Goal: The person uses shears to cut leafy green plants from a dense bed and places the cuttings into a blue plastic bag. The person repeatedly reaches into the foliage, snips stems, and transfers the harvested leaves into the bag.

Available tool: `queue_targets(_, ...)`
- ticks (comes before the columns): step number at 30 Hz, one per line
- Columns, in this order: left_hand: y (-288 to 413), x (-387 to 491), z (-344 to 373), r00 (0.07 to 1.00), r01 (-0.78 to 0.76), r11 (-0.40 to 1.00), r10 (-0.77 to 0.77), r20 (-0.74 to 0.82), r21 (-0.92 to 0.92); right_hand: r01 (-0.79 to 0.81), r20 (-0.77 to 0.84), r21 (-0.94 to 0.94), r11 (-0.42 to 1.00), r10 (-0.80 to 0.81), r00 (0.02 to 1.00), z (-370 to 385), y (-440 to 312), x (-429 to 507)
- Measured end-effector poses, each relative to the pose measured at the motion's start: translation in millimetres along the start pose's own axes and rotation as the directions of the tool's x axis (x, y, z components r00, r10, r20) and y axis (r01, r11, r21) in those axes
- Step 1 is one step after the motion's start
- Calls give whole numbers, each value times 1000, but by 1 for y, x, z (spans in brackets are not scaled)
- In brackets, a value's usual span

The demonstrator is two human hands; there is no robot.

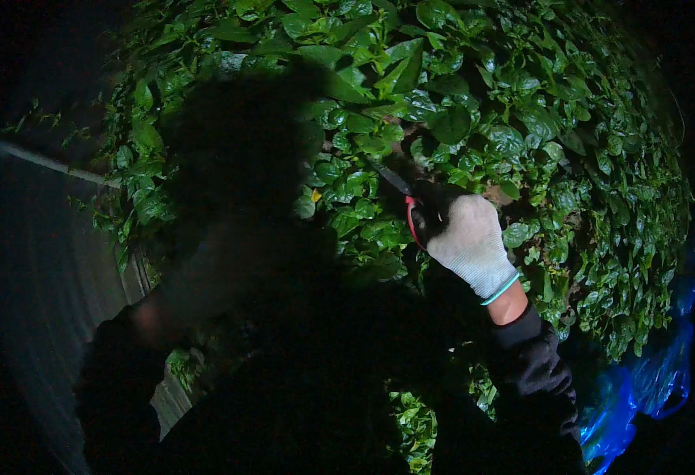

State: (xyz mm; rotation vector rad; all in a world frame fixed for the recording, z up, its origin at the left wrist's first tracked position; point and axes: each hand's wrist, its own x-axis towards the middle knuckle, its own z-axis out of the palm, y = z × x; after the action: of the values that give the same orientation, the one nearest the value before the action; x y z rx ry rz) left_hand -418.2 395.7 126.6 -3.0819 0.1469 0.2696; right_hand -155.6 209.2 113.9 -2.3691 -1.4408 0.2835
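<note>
My right hand (466, 228), in a white knitted glove with a dark palm and a teal cuff edge, is shut on the red handle of scissors (411, 219). Their dark blade (390, 177) points up and left among low, glossy green leafy plants (377, 127). Whether the blades are apart cannot be told. My left hand (205, 285) lies in deep shadow at the lower left, beyond a dark sleeve; its fingers and anything in them are hidden by the dark. A small yellow leaf (316, 195) shows left of the blade.
Dense foliage spreads over the upper middle and right. Blue plastic bags (614, 409) lie at the lower right. A pale edge (56, 163) borders a dark ribbed surface (56, 249) at the left. More cut-looking greens (413, 427) show at the bottom. Heavy shadow covers the centre.
</note>
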Motion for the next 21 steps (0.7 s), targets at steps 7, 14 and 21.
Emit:
queue_targets(7, 13, 25, 50, 1000, 13, 991, -13, 5, -135, 49, 146, -113, 992, -32, 989, 5, -9, 11)
queue_targets(14, 40, 33, 54, 995, 57, 964, -32, 99, -261, 23, 167, -27, 999, -19, 986, -3, -14, 5)
queue_targets(21, 33, 45, -1, 987, -121, 990, 127, -94, 67, 15, 0, -77, 997, -15, 1000, -17, 3, -30)
